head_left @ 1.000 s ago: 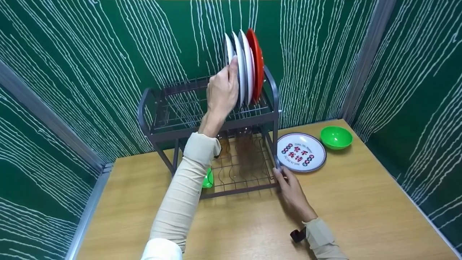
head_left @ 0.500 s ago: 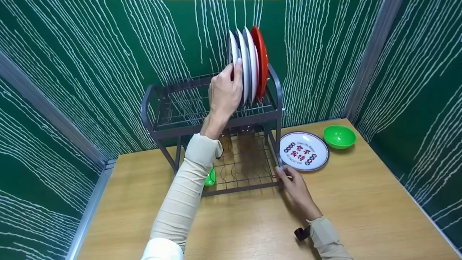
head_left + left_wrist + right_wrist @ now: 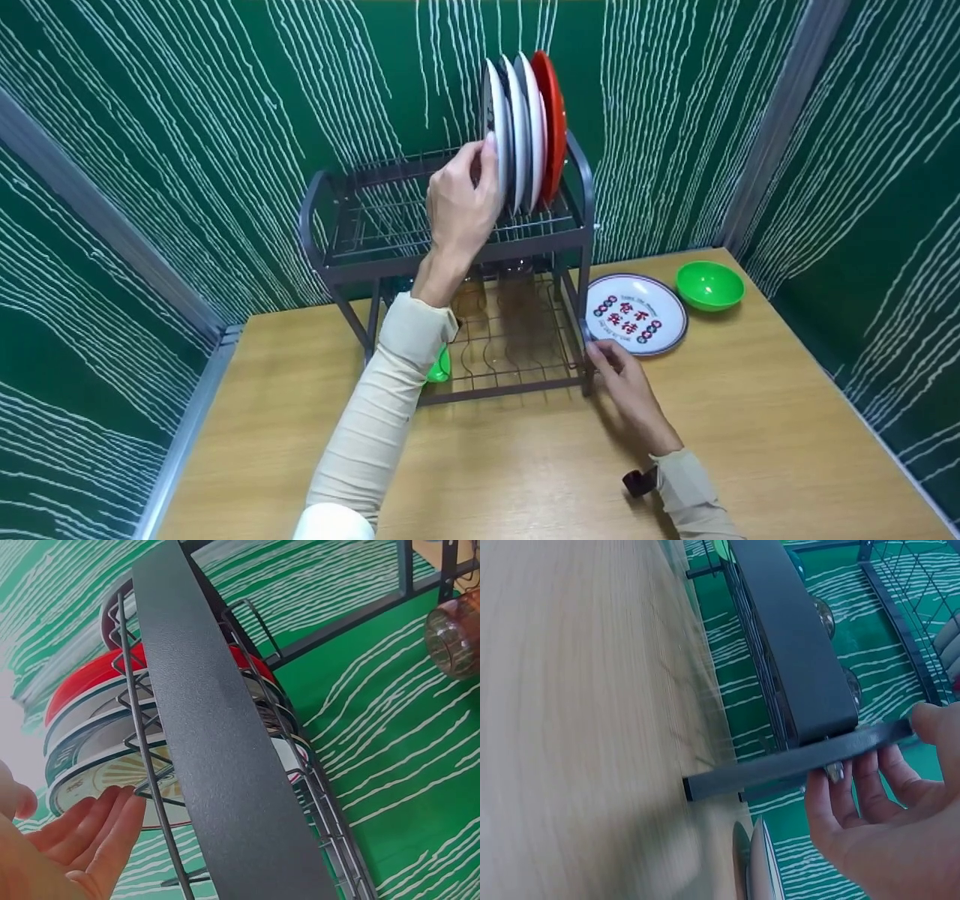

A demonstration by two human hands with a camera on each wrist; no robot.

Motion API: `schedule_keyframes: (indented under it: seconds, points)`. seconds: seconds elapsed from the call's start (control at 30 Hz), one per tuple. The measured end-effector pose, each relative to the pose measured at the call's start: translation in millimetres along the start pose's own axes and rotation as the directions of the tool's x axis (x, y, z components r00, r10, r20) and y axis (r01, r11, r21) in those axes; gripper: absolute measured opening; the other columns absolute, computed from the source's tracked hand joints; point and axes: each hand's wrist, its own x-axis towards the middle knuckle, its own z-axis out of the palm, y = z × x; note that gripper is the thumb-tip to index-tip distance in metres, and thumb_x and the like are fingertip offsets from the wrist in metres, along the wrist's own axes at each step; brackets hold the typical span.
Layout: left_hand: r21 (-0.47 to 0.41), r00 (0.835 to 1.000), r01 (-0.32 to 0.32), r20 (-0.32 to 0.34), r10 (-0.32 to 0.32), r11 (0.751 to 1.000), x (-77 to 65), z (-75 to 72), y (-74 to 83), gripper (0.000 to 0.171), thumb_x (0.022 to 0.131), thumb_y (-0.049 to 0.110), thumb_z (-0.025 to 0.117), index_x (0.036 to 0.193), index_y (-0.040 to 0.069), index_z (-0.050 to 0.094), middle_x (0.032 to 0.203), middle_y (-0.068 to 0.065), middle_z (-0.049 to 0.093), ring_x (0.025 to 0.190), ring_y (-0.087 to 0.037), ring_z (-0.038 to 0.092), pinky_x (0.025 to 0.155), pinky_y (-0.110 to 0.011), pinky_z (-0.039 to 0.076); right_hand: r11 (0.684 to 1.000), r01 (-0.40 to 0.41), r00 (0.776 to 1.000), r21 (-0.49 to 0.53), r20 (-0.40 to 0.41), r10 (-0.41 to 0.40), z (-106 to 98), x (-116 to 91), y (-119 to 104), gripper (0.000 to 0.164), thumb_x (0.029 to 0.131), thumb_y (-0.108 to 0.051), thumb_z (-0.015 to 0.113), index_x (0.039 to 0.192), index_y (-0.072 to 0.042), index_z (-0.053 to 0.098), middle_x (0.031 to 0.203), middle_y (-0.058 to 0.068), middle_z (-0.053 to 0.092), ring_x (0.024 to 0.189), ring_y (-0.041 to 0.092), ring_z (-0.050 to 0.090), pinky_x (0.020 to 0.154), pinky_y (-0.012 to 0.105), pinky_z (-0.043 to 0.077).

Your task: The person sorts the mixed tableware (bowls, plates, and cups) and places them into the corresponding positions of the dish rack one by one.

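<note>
A dark metal two-tier dish rack [image 3: 360, 268] carries several plates upright at the right end of its top shelf. The white plates stand side by side, with a red plate [image 3: 554, 120] outermost on the right. My left hand [image 3: 460, 201] is at the leftmost white plate [image 3: 497, 112]. In the left wrist view its fingers [image 3: 120, 829] reach straight to this plate's patterned face [image 3: 112, 776], while the thumb stays apart from the rim. My right hand [image 3: 631, 386] grips the rack's front right leg, thumb on one side and fingers on the other.
On the wooden table [image 3: 510, 465], right of the rack, lie a white plate with red characters [image 3: 637, 311] and a green bowl [image 3: 709, 285]. The lower tier holds glasses [image 3: 516, 279] and a green item [image 3: 439, 366]. Green walls [image 3: 225, 187] enclose the table.
My left hand has eased leftward off the plates, its thumb now lower on the leftmost one. The right hand keeps its grip on the leg. The head view has shifted slightly.
</note>
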Motion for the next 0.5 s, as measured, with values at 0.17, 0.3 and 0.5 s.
schedule_keyframes:
  seconds: [0.17, 0.3, 0.5]
  points:
    - [-0.062, 0.997, -0.052, -0.056, 0.049, 0.997, -8.9, -3.7, -1.8, 0.03, 0.1, 0.026, 0.049, 0.108, 0.003, 0.067, 0.095, -0.005, 0.071, 0.082, -0.01, 0.066, 0.072, -0.019, 0.052, 0.996, 0.011, 1.0, 0.091, -0.01, -0.01, -8.5, -6.2, -16.0, 0.042, 0.098, -0.036, 0.049, 0.119, 0.001, 0.051, 0.118, 0.018, 0.053, 0.112, 0.028, 0.049, 0.101, 0.038, 0.037]
    - [-0.107, 0.992, -0.088, -0.097, 0.078, 0.99, -18.7, -6.1, -1.9, 0.028, 0.099, 0.023, 0.051, 0.106, 0.001, 0.067, 0.096, -0.007, 0.07, 0.083, -0.01, 0.066, 0.072, -0.019, 0.054, 0.995, -0.025, 0.998, 0.092, -0.048, 0.029, -18.4, -4.5, -14.1, 0.044, 0.098, -0.037, 0.05, 0.125, -0.002, 0.046, 0.122, 0.018, 0.049, 0.114, 0.031, 0.045, 0.1, 0.038, 0.037]
    - [-0.105, 0.984, -0.113, -0.152, 0.096, 0.988, -34.7, -9.7, -0.5, 0.026, 0.097, 0.022, 0.054, 0.104, 0.001, 0.067, 0.096, -0.007, 0.069, 0.083, -0.009, 0.065, 0.074, -0.018, 0.053, 0.999, 0.019, 0.984, -0.036, -0.179, -0.025, -32.7, 9.4, 5.9, 0.047, 0.096, -0.04, 0.051, 0.126, -0.004, 0.046, 0.122, 0.011, 0.05, 0.111, 0.027, 0.047, 0.091, 0.03, 0.043]
